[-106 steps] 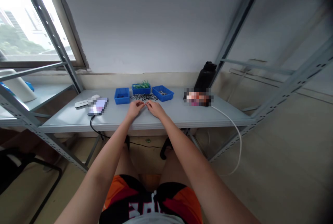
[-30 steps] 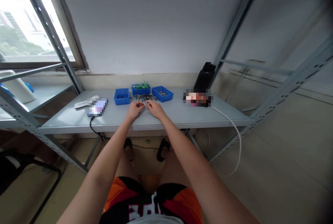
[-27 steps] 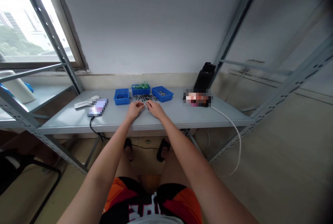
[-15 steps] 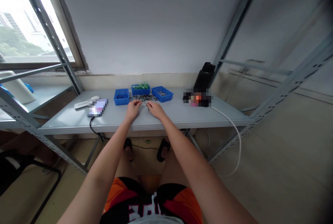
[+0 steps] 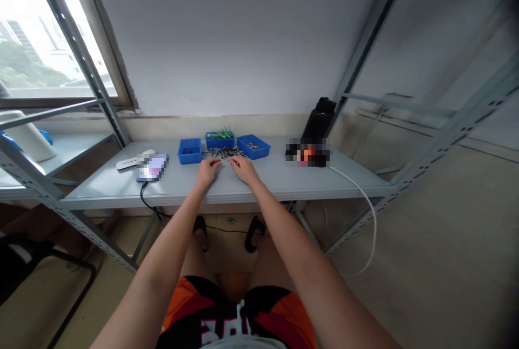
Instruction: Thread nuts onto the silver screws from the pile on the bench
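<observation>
My left hand (image 5: 209, 170) and my right hand (image 5: 242, 169) are close together over the front of the shelf table, each with its fingers pinched. Whatever lies between the fingertips is too small to make out. Just beyond them spreads a pile of small dark and silvery pieces (image 5: 224, 152). Behind the pile is a blue bin (image 5: 219, 143) of long green pieces (image 5: 221, 133). A second blue bin (image 5: 190, 158), with a few dark bits inside, sits left of the pile. To the right, an angled blue bin (image 5: 259, 153) holds small metallic pieces (image 5: 252, 146).
A phone (image 5: 153, 168) with a black cable and a white device (image 5: 127, 163) lie on the left. At the right stand a black bottle (image 5: 318, 122) and a blurred dark-orange item (image 5: 308, 153) beside a white cable (image 5: 373, 224). Metal posts (image 5: 365, 30) frame the grey table (image 5: 284, 181).
Almost nothing differs. Both hands stay pinched at the same spot, with only a slight shift of the fingers and the view.
</observation>
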The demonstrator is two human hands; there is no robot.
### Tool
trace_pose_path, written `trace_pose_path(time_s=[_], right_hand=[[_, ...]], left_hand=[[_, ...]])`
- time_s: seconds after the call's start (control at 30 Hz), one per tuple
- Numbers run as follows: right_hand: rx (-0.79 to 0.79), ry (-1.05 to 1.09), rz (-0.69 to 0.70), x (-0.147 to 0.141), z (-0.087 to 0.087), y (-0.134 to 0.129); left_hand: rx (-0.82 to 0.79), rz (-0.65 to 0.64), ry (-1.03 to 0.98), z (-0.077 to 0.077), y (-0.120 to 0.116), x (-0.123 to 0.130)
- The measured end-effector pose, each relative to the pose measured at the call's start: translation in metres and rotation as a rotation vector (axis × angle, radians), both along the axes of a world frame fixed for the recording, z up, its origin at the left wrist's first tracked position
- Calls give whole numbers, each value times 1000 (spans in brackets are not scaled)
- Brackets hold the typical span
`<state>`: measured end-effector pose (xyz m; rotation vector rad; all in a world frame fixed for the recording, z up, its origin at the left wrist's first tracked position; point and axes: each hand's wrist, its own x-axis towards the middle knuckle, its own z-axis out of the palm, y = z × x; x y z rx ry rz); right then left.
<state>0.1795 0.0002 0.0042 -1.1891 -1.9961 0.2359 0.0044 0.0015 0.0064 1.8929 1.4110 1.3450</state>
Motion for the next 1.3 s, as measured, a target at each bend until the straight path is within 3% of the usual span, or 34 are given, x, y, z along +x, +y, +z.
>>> trace_pose_path(time_s=[0.27, 0.47, 0.7, 0.9, 1.3], right_hand=[[85, 22, 0, 0, 1, -2], [-39, -85, -64, -1, -2, -2], [-57, -223, 26, -4, -2, -6], [-18, -42, 83, -2, -2, -5], [13, -51, 195, -1, -6, 0]], left_hand=[[-34, -115, 164, -3, 3, 4], [11, -5, 81, 0, 0, 2], [62, -7, -11, 6, -5, 2], [51, 10, 8, 6, -6, 2], [36, 24, 24, 8, -10, 2]])
